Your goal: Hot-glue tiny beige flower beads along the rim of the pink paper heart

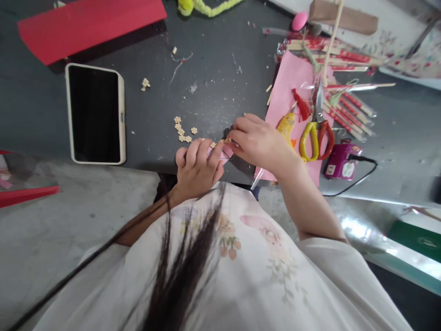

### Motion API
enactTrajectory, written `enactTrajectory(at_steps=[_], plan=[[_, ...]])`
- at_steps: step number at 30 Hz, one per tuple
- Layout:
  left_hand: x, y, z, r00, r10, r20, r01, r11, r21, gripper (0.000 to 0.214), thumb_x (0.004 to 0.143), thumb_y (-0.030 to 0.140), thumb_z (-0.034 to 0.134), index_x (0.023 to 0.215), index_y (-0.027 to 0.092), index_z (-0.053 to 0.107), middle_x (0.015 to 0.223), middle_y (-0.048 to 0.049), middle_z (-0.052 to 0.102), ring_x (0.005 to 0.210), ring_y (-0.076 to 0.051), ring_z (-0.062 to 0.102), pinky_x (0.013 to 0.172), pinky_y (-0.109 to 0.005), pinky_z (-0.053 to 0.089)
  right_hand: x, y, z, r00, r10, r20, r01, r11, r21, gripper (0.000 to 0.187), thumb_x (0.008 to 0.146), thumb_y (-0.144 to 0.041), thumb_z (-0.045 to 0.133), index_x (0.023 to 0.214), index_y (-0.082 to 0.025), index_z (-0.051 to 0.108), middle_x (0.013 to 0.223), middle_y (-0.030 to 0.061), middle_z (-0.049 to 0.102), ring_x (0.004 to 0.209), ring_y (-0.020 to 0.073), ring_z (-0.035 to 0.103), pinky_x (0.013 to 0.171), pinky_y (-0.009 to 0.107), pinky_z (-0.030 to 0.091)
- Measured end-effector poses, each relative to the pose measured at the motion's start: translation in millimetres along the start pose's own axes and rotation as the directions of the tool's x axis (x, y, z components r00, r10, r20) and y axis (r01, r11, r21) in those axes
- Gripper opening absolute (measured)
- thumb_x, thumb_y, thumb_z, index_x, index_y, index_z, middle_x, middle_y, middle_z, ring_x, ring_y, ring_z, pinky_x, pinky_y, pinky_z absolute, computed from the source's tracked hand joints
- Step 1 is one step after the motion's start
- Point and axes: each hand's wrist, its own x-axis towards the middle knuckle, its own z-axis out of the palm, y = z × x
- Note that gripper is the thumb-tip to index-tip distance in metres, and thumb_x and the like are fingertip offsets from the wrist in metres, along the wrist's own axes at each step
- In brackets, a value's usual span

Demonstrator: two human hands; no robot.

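My left hand (199,162) lies at the table's front edge with its fingers spread. They rest on a small piece of pink paper (223,154) that has a dark line across it. Close to its right, my right hand (257,141) is closed in a pinch at a small tan flower-shaped piece (226,141); the fingertips partly hide it. A few similar pieces show along the paper's upper edge, between the hands. Left of them a curved row of flower-shaped pieces (180,129) lies on the table, with a single one (194,130) beside it.
A phone (94,115) and a red folded card (93,27) lie at left, near a small tan cluster (145,84). At right, scissors (316,133) lie on pink paper (287,76), beside wrapped sticks (347,112) and a purple box (342,160) with a black cable.
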Motion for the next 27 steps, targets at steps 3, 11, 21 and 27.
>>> enactTrajectory(at_steps=[3, 11, 21, 27], plan=[[0, -1, 0.6, 0.996, 0.044, -0.071, -0.043, 0.999, 0.018, 0.048, 0.097, 0.044, 0.048, 0.144, 0.032, 0.053, 0.134, -0.0074, 0.065, 0.129, -0.027, 0.052, 0.108, -0.048, 0.025, 0, -1, 0, 1.000, 0.003, 0.004, -0.003, 1.000, -0.002, 0.026, 0.096, -0.018, 0.046, 0.080, -0.019, 0.067, 0.084, 0.0102, 0.060, 0.083, 0.0257, 0.051, 0.072, 0.039, 0.041], [-2, -1, -0.4, 1.000, 0.017, -0.014, -0.017, 1.000, -0.009, 0.048, 0.098, 0.043, 0.050, 0.145, 0.032, 0.053, 0.138, -0.0097, 0.063, 0.133, -0.030, 0.051, 0.108, -0.048, 0.027, -4, 7, 6, 0.998, 0.019, -0.058, -0.014, 0.996, 0.092, 0.023, 0.096, -0.022, 0.049, 0.088, -0.019, 0.070, 0.085, 0.0093, 0.062, 0.083, 0.0246, 0.053, 0.075, 0.039, 0.045], [1, 1, -2.9, 1.000, -0.002, 0.031, 0.003, 0.999, -0.039, 0.047, 0.098, 0.040, 0.049, 0.144, 0.031, 0.054, 0.139, -0.0105, 0.062, 0.131, -0.031, 0.052, 0.108, -0.050, 0.025, -3, 11, 17, 0.995, 0.048, -0.086, -0.029, 0.976, 0.216, 0.022, 0.095, -0.023, 0.049, 0.087, -0.021, 0.070, 0.083, 0.0075, 0.061, 0.081, 0.0230, 0.054, 0.076, 0.038, 0.045], [-1, -2, 1.2, 0.996, 0.077, -0.041, -0.072, 0.991, 0.114, 0.049, 0.096, 0.041, 0.052, 0.143, 0.028, 0.056, 0.135, -0.0100, 0.065, 0.129, -0.030, 0.052, 0.108, -0.047, 0.026, -5, 11, 18, 0.994, 0.068, -0.088, -0.045, 0.970, 0.241, 0.021, 0.095, -0.024, 0.050, 0.090, -0.020, 0.071, 0.084, 0.0076, 0.062, 0.082, 0.0231, 0.054, 0.075, 0.038, 0.046]])
